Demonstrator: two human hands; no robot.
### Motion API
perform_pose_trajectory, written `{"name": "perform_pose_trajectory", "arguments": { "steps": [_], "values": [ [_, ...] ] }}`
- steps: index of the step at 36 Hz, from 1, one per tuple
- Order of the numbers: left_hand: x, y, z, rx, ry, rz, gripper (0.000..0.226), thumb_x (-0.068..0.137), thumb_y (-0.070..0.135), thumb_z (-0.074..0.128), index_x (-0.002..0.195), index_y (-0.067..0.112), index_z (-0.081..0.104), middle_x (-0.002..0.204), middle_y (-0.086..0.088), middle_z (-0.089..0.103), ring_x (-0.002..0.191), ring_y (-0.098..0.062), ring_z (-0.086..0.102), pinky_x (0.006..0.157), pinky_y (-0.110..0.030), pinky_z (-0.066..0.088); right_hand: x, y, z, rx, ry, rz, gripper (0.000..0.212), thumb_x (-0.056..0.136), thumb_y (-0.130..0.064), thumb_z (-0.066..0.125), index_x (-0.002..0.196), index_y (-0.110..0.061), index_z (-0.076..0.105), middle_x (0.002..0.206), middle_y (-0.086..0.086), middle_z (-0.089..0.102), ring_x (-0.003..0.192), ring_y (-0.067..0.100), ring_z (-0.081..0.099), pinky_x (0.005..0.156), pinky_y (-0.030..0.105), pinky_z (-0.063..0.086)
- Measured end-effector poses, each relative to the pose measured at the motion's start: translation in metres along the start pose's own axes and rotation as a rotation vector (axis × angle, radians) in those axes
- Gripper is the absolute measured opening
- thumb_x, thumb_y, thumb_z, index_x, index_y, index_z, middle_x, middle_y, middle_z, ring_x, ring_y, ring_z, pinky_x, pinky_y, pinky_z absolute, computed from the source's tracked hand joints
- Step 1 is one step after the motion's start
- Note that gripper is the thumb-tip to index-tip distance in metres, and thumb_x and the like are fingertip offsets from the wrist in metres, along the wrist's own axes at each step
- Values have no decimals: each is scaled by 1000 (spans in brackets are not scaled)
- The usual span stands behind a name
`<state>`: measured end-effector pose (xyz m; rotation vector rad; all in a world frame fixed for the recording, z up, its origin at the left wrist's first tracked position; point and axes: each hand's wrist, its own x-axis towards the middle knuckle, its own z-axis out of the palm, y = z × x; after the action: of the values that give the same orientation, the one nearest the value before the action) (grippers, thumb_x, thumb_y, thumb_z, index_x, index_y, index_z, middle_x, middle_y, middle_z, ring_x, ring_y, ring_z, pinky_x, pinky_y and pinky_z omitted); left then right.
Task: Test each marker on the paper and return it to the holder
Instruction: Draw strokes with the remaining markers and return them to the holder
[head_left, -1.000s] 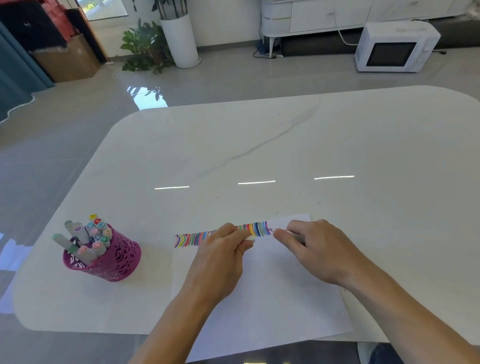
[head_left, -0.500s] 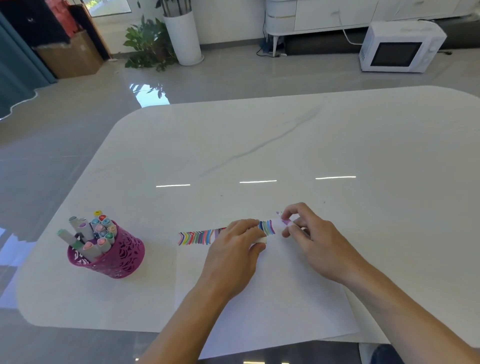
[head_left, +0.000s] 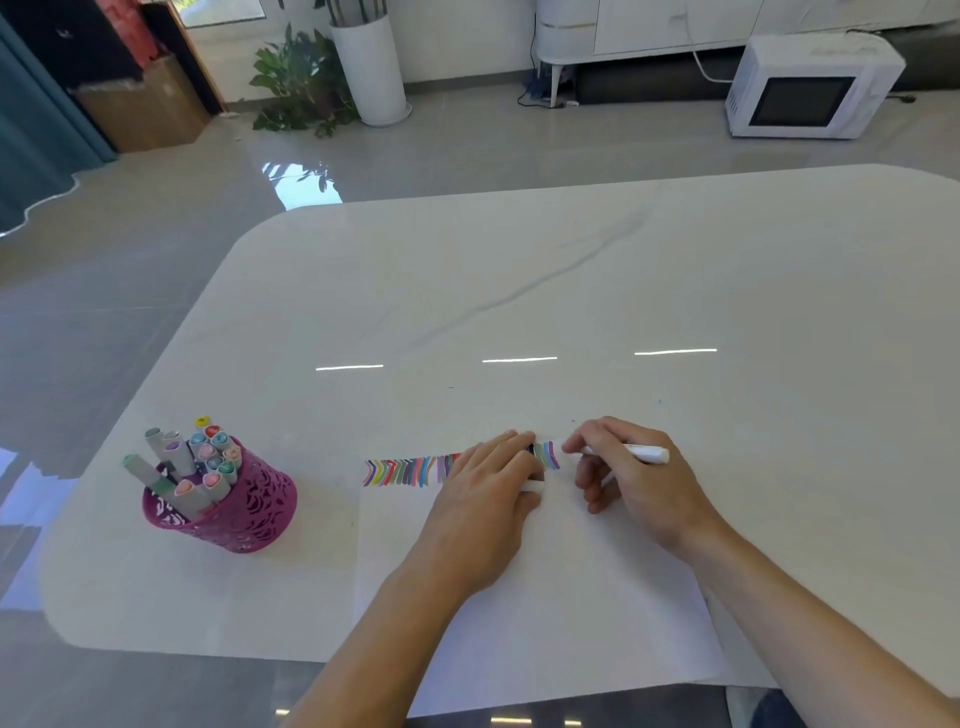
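Holder (head_left: 228, 512) sat far left on the bench (head_left: 519, 286), full of markers (head_left: 205, 467), well apart from the paper (head_left: 545, 597). Colour strokes (head_left: 410, 470) ran along the paper's top edge. I had the left hand (head_left: 485, 499) lying over that row, fingers curled on what looked like the white cap (head_left: 534, 487). A second earlier both hands were joined on the pen. They had since parted, and the right hand (head_left: 631, 480) pinched the uncapped marker (head_left: 641, 453) writing-style, tip at the row's right end. Uncapping done, I judged; stroke, recap and return still due.
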<state>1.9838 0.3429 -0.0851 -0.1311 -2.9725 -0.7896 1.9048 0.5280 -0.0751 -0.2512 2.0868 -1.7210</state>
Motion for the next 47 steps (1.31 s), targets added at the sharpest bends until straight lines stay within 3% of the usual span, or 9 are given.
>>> {"name": "perform_pose_trajectory", "arguments": {
  "steps": [4, 7, 12, 19, 25, 30, 33, 36, 47],
  "values": [
    [0, -2, 0, 5, -3, 4, 16, 98, 17, 58, 114, 18, 62, 151, 10, 45, 146, -13, 31, 116, -26, 23, 2, 6, 3, 69, 65, -16, 4, 94, -20, 68, 92, -20, 65, 69, 12, 71, 57, 20, 63, 54, 30, 56],
    [0, -3, 2, 12, -4, 14, 16, 98, 18, 58, 114, 18, 61, 151, 12, 45, 146, -12, 30, 116, -29, 24, 2, 12, 5, 57, 122, -28, 14, 93, -13, 73, 87, -13, 60, 70, 12, 73, 58, 21, 67, 54, 29, 58],
    [0, -5, 3, 13, -1, 21, 16, 98, 17, 58, 113, 18, 62, 150, 13, 46, 146, -11, 31, 116, -32, 26, 1, 14, 7, 19, 154, -35, 18, 92, -19, 77, 85, -11, 61, 72, 8, 76, 60, 22, 72, 56, 25, 58],
    [1, -4, 2, 17, -11, 18, 17, 97, 17, 58, 114, 19, 61, 150, 13, 46, 145, -11, 31, 115, -34, 27, 2, 13, 8, -34, 163, -55, 21, 92, -27, 78, 78, -23, 63, 74, 7, 76, 64, 26, 74, 61, 32, 63],
    [2, -2, -1, 34, -19, 6, 19, 97, 19, 58, 116, 19, 61, 149, 14, 46, 145, -10, 31, 116, -30, 26, 3, 16, 8, -69, 172, -44, 21, 92, -26, 77, 78, -20, 62, 73, 8, 75, 65, 27, 74, 63, 36, 63],
    [4, 0, -1, 96, -40, -2, 28, 100, 24, 54, 128, 21, 56, 150, 17, 45, 146, -8, 27, 116, -25, 20, 4, 18, 9, -62, 171, -40, 23, 91, -22, 77, 79, -13, 60, 69, 11, 73, 65, 32, 72, 60, 37, 61],
    [3, 0, -1, 120, -50, -3, 30, 101, 27, 52, 131, 22, 54, 151, 17, 44, 147, -7, 25, 117, -25, 19, 5, 18, 9, -51, 165, -35, 26, 90, -18, 78, 78, -9, 57, 66, 13, 72, 57, 24, 68, 53, 30, 59],
    [3, 0, -1, 121, -51, -5, 30, 101, 27, 52, 131, 22, 54, 151, 17, 44, 148, -8, 24, 117, -25, 18, 5, 18, 8, -47, 160, -18, 27, 89, -14, 78, 77, -6, 55, 64, 13, 71, 54, 21, 65, 52, 31, 57],
    [3, -1, 0, 126, -55, -12, 32, 101, 29, 50, 133, 23, 52, 151, 17, 44, 148, -7, 23, 117, -26, 21, 5, 14, 7, -163, 181, 24, 26, 77, -18, 73, 69, -15, 49, 52, 1, 60, 46, 15, 51, 46, 25, 41]
  ]
}}
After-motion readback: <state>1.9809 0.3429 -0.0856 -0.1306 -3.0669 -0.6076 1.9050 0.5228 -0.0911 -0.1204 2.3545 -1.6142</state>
